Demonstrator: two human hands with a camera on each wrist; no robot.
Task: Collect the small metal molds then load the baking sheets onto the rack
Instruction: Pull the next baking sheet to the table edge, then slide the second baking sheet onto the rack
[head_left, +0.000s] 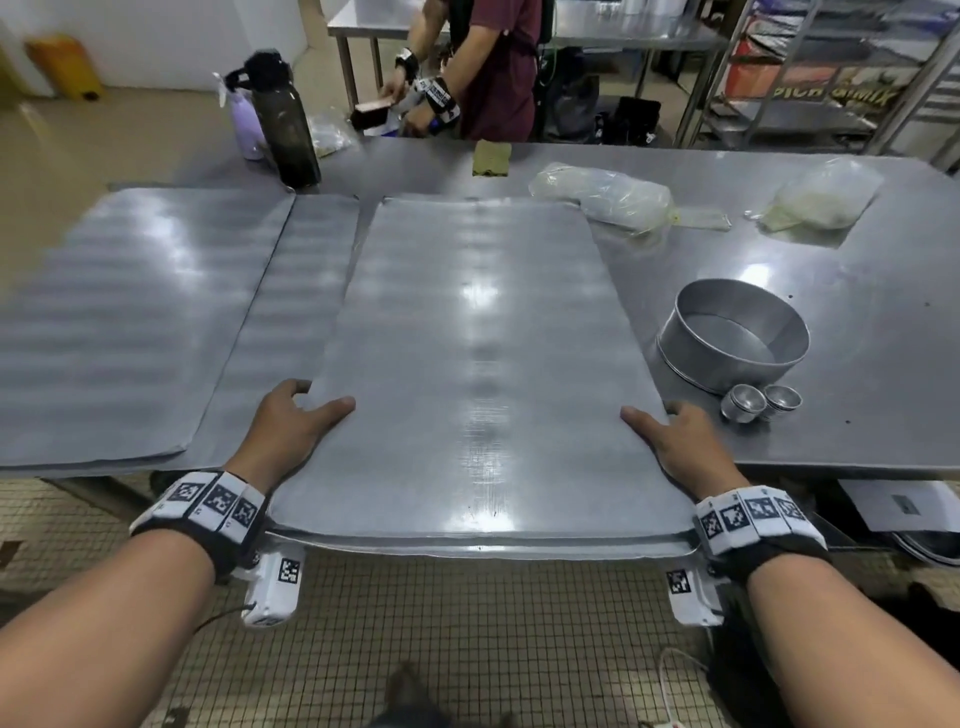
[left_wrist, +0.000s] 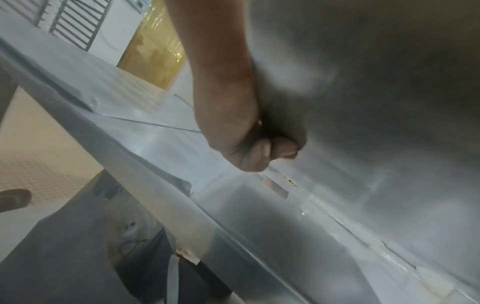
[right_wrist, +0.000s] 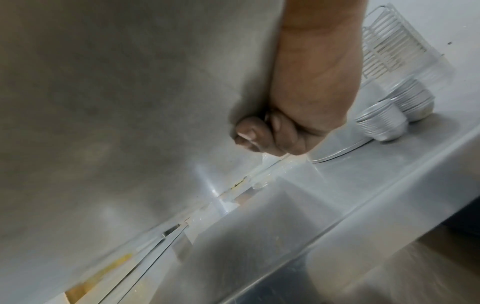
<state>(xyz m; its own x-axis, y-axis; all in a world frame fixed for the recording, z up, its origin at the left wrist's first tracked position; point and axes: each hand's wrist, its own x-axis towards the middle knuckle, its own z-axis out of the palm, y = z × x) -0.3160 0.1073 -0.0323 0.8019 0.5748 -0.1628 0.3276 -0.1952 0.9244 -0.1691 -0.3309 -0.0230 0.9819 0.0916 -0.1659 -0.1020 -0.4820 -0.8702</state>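
— Where was the baking sheet (head_left: 467, 374)?
— On the steel table (head_left: 857, 364), its near end jutting past the table's edge. The left hand (head_left: 291, 426) and right hand (head_left: 680, 441) each pinched a side, thumbs on top, fingers (left_wrist: 262, 150) curled beneath.
— And the small metal molds (head_left: 761, 402)?
— Stacked just right of that sheet, beside a round cake pan (head_left: 727, 332).

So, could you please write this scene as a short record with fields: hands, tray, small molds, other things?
left hand: grips the left edge of the tray, thumb on top
right hand: grips the right edge, thumb on top
tray: near end sticks out past the table edge
small molds: stacked on the table beside the round pan
other trays: flat on the table, at left
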